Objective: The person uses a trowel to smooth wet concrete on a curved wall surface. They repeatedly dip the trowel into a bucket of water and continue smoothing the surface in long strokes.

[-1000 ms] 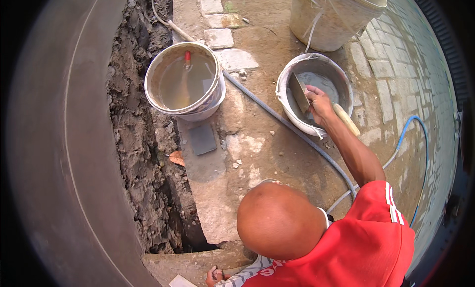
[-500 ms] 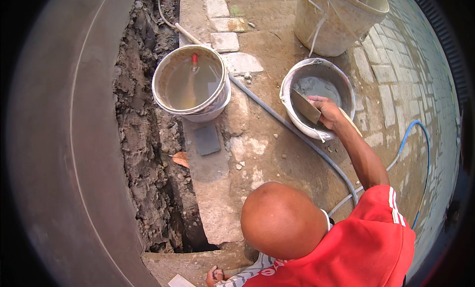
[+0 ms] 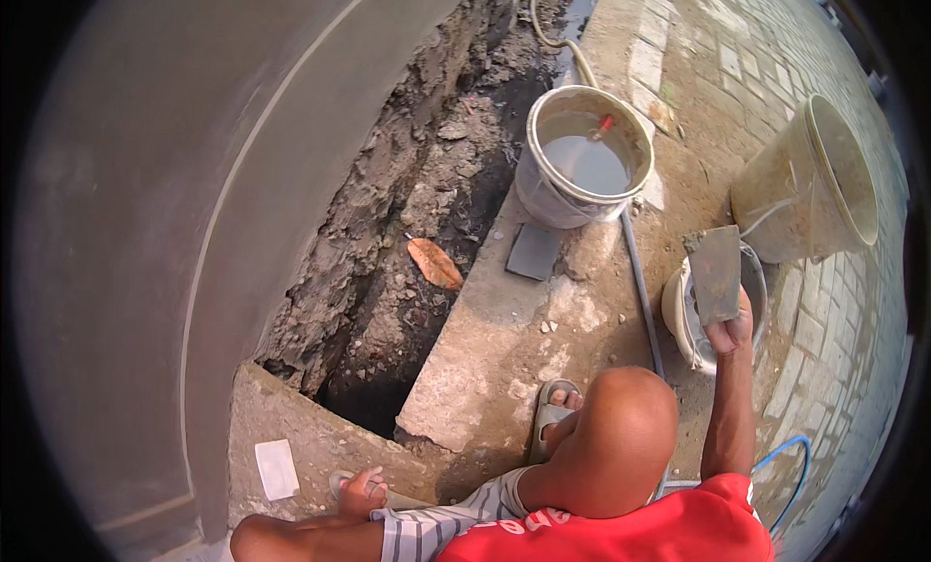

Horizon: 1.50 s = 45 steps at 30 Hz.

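Note:
Held up by my right hand point(image 3: 732, 327) is a flat rectangular plate point(image 3: 716, 269), trowel-like and coated with grey paste. My fingers grip its lower end; whether it has a handle is hidden. The plate stands nearly upright above the rim of a small white bucket point(image 3: 753, 300), hiding part of its inside. My left hand point(image 3: 363, 492) hangs low beside my left foot, fingers loosely apart with nothing visible in them. Left of the small bucket stands a larger bucket of murky water point(image 3: 593, 164), where a red-ended stick or handle leans. Just below it lies a dark grey square slab point(image 3: 532, 251).
A muddy trench point(image 3: 427, 213) with an orange-brown leaf point(image 3: 434, 262) runs beside a smooth grey wall point(image 3: 281, 174). A tall pale bucket point(image 3: 790, 189) stands beyond the small one. A grey hose point(image 3: 640, 290) crosses the dirt. A white tile point(image 3: 277, 469) lies near the wall.
My right hand has lifted the plate out of the small bucket and turned it upright. The view has shifted left, bringing my legs and more of the trench into sight.

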### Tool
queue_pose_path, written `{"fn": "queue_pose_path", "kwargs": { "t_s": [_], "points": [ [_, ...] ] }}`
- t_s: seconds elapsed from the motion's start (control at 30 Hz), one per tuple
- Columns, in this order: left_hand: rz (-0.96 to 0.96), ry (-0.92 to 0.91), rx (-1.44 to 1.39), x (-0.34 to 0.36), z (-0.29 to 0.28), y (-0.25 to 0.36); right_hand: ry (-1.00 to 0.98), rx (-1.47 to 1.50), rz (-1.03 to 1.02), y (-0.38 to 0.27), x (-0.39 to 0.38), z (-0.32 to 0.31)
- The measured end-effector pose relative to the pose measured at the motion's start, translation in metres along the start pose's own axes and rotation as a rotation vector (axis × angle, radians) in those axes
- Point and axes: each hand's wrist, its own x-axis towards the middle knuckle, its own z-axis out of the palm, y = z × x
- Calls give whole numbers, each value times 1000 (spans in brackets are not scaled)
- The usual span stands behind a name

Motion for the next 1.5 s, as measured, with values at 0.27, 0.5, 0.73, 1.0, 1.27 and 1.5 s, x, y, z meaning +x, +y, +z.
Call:
{"fn": "queue_pose_path", "kwargs": {
  "t_s": [0.27, 0.5, 0.73, 1.0, 1.27, 1.5],
  "points": [
    [232, 62, 15, 3, 11, 17, -541, -434, 298, 67, 111, 227],
    [257, 199, -53, -26, 48, 21, -1009, -655, 675, 200, 59, 465],
    [335, 283, -147, -33, 20, 32, -1107, -580, 881, 342, -18, 570],
    [478, 290, -285, -20, 31, 10, -1321, -924, 424, 423, -63, 620],
    [482, 233, -448, -20, 32, 1, -1788, -1053, -1163, 498, -50, 621],
    [466, 310, -531, -15, 38, 3, -1820, -1036, -1315, 534, -61, 624]
  ]
}}
